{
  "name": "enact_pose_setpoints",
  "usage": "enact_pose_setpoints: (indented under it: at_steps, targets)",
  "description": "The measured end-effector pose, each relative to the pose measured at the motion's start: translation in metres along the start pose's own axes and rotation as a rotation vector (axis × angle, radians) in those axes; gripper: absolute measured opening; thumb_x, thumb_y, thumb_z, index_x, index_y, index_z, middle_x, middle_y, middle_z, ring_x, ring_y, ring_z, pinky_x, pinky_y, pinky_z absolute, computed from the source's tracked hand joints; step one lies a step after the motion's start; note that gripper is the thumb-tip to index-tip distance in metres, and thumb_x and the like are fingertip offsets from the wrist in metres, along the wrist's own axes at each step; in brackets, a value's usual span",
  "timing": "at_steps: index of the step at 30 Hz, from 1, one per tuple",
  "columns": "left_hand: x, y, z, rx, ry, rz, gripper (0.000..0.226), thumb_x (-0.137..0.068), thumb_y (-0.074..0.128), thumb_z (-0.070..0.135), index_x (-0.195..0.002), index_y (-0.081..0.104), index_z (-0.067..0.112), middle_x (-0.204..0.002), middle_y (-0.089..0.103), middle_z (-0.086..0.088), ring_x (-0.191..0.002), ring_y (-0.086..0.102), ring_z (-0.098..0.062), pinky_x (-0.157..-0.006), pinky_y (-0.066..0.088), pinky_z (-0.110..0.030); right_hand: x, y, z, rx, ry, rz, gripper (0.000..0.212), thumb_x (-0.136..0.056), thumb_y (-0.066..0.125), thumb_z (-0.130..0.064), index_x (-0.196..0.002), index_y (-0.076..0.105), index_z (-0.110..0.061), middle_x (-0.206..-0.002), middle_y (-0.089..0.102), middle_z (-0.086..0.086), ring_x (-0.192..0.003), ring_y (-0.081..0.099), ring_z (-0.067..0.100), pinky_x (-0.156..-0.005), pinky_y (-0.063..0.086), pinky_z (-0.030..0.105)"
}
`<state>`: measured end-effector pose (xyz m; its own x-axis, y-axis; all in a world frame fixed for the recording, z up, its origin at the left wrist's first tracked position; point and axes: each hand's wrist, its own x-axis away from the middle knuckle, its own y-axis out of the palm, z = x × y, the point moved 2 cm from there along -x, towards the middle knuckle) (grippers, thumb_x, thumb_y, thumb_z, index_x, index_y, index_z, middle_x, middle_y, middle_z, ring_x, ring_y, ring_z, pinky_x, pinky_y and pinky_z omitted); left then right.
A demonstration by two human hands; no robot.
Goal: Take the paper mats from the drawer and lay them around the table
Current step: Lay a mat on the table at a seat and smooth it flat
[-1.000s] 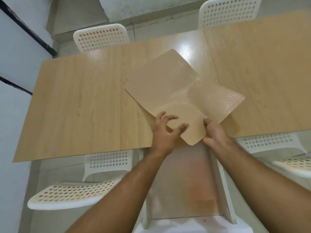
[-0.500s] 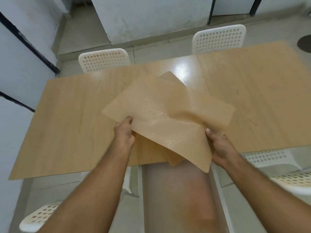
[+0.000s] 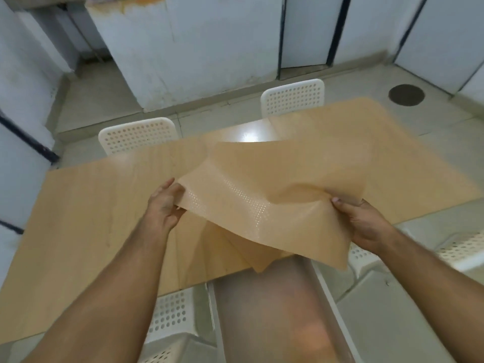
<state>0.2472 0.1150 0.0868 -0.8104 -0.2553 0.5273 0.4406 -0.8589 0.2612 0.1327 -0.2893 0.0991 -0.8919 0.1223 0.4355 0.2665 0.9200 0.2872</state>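
Holds the paper mats (image 3: 275, 200) up over the near edge of the table (image 3: 78, 218), clear of its wooden top; pinches the left edge of the top sheet with the left hand (image 3: 165, 205), fingers curled beneath; clamps the right edge with the right hand (image 3: 366, 224), thumb pressed on top. Sags in the middle between the two grips, with rows of small dots catching the light there. Covers further sheets underneath, their corners poking out low above the drawer (image 3: 275, 310); hard to count, perhaps two or three. Stands pulled out below the table's near edge, that drawer: pale-sided, blurred. Across the table, tucked against the far side, a far-left chair (image 3: 137, 136) and a far-right chair (image 3: 293, 96), both white and perforated; on the near side, flanking the drawer, a near-left chair (image 3: 170, 318) and a near-right chair (image 3: 461, 250), only partly in view.
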Motion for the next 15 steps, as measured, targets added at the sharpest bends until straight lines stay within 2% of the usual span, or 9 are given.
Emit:
enact_pose_setpoints:
  at_steps: [2,3,6,7,9,10,12,15]
  targets:
    - [0.0,0.007,0.0,-0.113,0.005,-0.056,0.047,-0.085,0.067,-0.003,-0.128,0.061,0.014,-0.1,0.07,-0.01,-0.078,0.069,-0.021,-0.06,0.056,-0.033,0.01,-0.02,-0.007,0.034,-0.028,0.013,0.059,-0.059,0.09,-0.041,-0.109,0.071,-0.016,-0.101,0.077,0.002,-0.086,0.074,0.013,-0.067,0.059,0.027]
    - [0.002,0.012,-0.001,-0.156,-0.009,-0.085,0.04,-0.086,0.066,-0.003,-0.121,0.064,0.014,-0.097,0.071,-0.009,-0.075,0.069,-0.02,-0.057,0.056,-0.032,0.014,-0.031,-0.009,0.052,-0.04,0.033,0.072,-0.048,0.094,-0.046,-0.11,0.071,-0.016,-0.104,0.077,0.002,-0.087,0.074,0.013,-0.066,0.058,0.026]
    - [0.015,0.032,-0.014,-0.311,-0.096,-0.23,0.016,-0.09,0.064,0.008,-0.105,0.069,0.01,-0.085,0.072,-0.008,-0.063,0.068,-0.019,-0.051,0.057,-0.029,0.029,-0.059,-0.017,0.064,-0.071,0.075,0.09,-0.034,0.097,-0.052,-0.112,0.071,-0.015,-0.106,0.077,0.002,-0.089,0.073,0.013,-0.067,0.058,0.025]
    - [0.019,0.04,-0.02,-0.363,-0.118,-0.274,0.017,-0.091,0.066,0.014,-0.107,0.07,0.007,-0.087,0.073,-0.009,-0.066,0.069,-0.02,-0.053,0.057,-0.029,0.033,-0.069,-0.019,0.07,-0.072,0.079,0.087,-0.038,0.097,-0.05,-0.113,0.071,-0.014,-0.106,0.077,0.003,-0.09,0.073,0.013,-0.068,0.059,0.025]
    - [0.027,0.056,-0.032,-0.486,-0.099,-0.31,0.024,-0.091,0.07,0.019,-0.111,0.071,0.006,-0.093,0.074,-0.011,-0.074,0.07,-0.024,-0.059,0.058,-0.031,0.041,-0.09,-0.024,0.06,-0.056,0.079,0.061,-0.065,0.087,-0.036,-0.117,0.07,-0.009,-0.11,0.075,0.006,-0.09,0.073,0.014,-0.072,0.059,0.027]
    - [0.028,0.062,-0.038,-0.546,-0.07,-0.305,0.027,-0.091,0.071,0.018,-0.115,0.07,0.006,-0.093,0.074,-0.011,-0.075,0.069,-0.024,-0.062,0.058,-0.032,0.046,-0.099,-0.027,0.06,-0.041,0.084,0.054,-0.071,0.082,-0.032,-0.118,0.069,-0.008,-0.112,0.075,0.007,-0.089,0.073,0.015,-0.074,0.059,0.029]
    - [0.04,0.08,-0.051,-0.606,-0.054,-0.281,0.034,-0.091,0.07,0.009,-0.124,0.062,0.006,-0.095,0.071,-0.009,-0.075,0.067,-0.022,-0.065,0.054,-0.034,0.055,-0.13,-0.032,0.082,-0.038,0.089,0.065,-0.059,0.09,-0.039,-0.115,0.071,-0.011,-0.114,0.074,0.01,-0.09,0.073,0.017,-0.075,0.059,0.031]
    - [0.057,0.095,-0.07,-0.49,-0.158,-0.298,0.045,-0.09,0.068,-0.001,-0.129,0.048,0.011,-0.104,0.067,-0.017,-0.085,0.068,-0.025,-0.066,0.059,-0.034,0.061,-0.162,-0.037,0.103,-0.034,0.078,0.082,-0.042,0.097,-0.046,-0.112,0.071,-0.011,-0.111,0.075,0.01,-0.092,0.073,0.018,-0.075,0.06,0.031]
